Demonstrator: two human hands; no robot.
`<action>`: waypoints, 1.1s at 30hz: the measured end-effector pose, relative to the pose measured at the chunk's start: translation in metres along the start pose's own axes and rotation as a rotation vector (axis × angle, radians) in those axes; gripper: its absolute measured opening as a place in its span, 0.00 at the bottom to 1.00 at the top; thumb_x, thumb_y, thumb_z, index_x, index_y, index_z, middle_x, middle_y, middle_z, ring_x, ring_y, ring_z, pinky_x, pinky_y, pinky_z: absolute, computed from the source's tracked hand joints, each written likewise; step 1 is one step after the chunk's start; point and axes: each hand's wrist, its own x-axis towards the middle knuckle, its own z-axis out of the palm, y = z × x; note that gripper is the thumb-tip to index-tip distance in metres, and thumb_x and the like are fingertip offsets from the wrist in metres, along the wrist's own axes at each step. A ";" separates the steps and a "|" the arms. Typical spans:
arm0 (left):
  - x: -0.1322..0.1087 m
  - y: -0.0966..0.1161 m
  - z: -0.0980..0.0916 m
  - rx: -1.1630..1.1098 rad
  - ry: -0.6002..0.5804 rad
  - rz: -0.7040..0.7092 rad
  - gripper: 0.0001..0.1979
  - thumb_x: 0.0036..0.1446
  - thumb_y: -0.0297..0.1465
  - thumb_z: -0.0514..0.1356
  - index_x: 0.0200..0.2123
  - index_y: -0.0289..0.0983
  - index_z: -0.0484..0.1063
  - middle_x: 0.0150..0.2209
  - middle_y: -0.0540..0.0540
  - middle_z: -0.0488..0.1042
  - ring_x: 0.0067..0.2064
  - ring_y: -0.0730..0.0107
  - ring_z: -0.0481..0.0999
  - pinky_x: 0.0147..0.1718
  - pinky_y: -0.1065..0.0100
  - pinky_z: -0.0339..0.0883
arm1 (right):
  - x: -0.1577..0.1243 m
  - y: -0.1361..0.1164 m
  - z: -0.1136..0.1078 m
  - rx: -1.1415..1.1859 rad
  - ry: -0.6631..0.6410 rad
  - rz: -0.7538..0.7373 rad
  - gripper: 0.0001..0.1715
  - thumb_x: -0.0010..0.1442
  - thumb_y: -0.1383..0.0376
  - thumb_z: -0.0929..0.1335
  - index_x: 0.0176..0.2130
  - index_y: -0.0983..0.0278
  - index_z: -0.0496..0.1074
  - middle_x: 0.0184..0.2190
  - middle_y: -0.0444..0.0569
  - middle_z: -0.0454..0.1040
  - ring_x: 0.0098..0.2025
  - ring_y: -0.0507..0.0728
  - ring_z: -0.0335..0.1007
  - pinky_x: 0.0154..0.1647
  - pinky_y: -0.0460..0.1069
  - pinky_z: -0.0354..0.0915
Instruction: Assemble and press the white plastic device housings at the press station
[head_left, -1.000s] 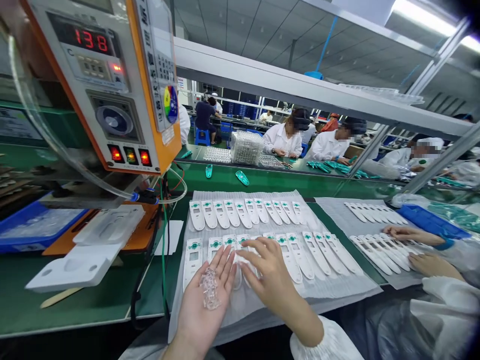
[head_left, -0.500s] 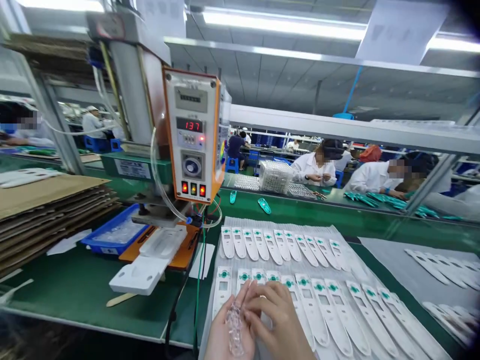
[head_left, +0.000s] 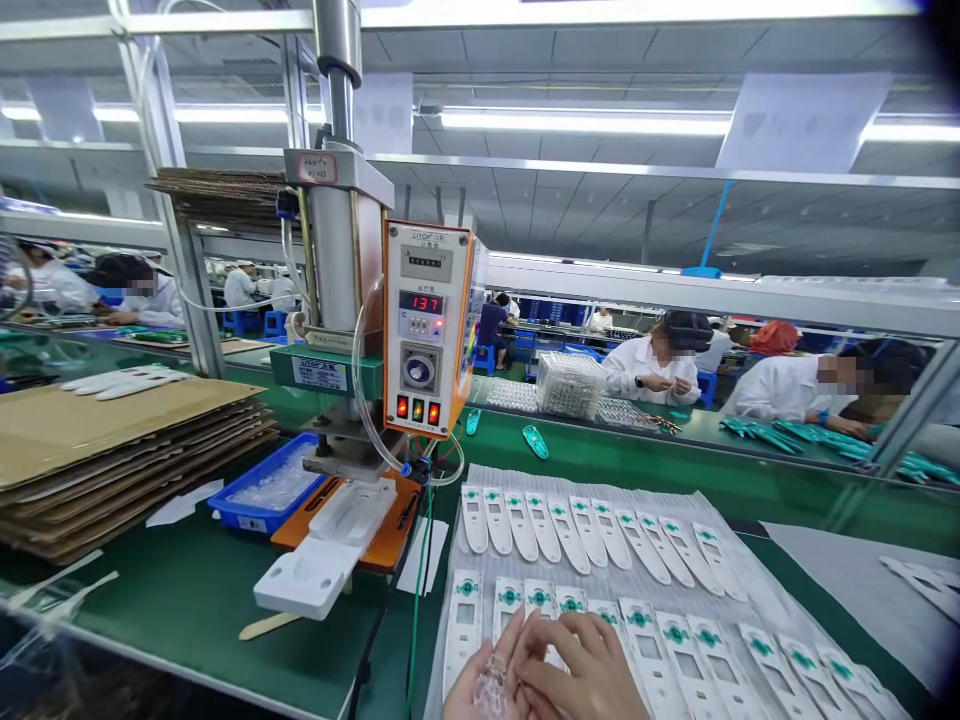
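Observation:
My left hand (head_left: pixel 480 690) is cupped palm up at the bottom of the view, with several small clear plastic pieces (head_left: pixel 492 688) lying in it. Over its fingers bends my right hand (head_left: pixel 581 665), thumb and fingertips brought together; what is between them is too small to make out. Both hands are above the front row of long white plastic casings (head_left: pixel 686 655), which have green marks and small square windows. A second row of white casings (head_left: pixel 585 535) lies behind, on a white foam sheet (head_left: pixel 517 478).
Left of the hands stands a press with a control box (head_left: pixel 427 330) and a white fixture (head_left: pixel 322 560) on an orange base. Beyond are a blue tray (head_left: pixel 255 521) of clear parts and stacked cardboard (head_left: pixel 135 440). Co-workers (head_left: pixel 656 355) sit across the green bench.
The camera view has shifted, so the press and casings appear lower and further right. My hands stay together around the clear pieces, now lower in the picture.

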 end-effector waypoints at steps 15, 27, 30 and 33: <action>-0.031 0.005 0.109 -0.114 0.467 0.030 0.27 0.66 0.26 0.46 0.67 0.33 0.51 0.57 0.33 0.72 0.49 0.67 0.78 0.42 0.71 0.72 | 0.019 -0.020 -0.037 0.037 -0.317 0.213 0.08 0.59 0.70 0.71 0.39 0.57 0.74 0.40 0.42 0.74 0.41 0.54 0.63 0.44 0.53 0.57; -0.028 0.006 0.110 -0.118 0.496 0.033 0.25 0.67 0.27 0.44 0.66 0.32 0.53 0.58 0.30 0.70 0.51 0.64 0.78 0.39 0.71 0.74 | 0.019 -0.018 -0.034 0.085 -0.340 0.241 0.09 0.60 0.72 0.69 0.40 0.58 0.73 0.36 0.42 0.73 0.39 0.53 0.63 0.41 0.51 0.59; -0.027 0.007 0.107 -0.103 0.493 0.032 0.25 0.67 0.27 0.44 0.66 0.29 0.54 0.57 0.29 0.70 0.53 0.62 0.76 0.42 0.69 0.75 | 0.019 -0.018 -0.033 0.039 -0.298 0.217 0.06 0.61 0.70 0.69 0.37 0.58 0.73 0.35 0.43 0.74 0.38 0.54 0.62 0.39 0.51 0.59; -0.026 0.008 0.104 -0.098 0.490 0.030 0.26 0.67 0.28 0.43 0.66 0.29 0.52 0.58 0.30 0.70 0.55 0.60 0.74 0.44 0.68 0.75 | 0.019 -0.019 -0.032 0.042 -0.287 0.224 0.05 0.60 0.70 0.69 0.32 0.61 0.72 0.30 0.42 0.73 0.35 0.53 0.61 0.37 0.50 0.58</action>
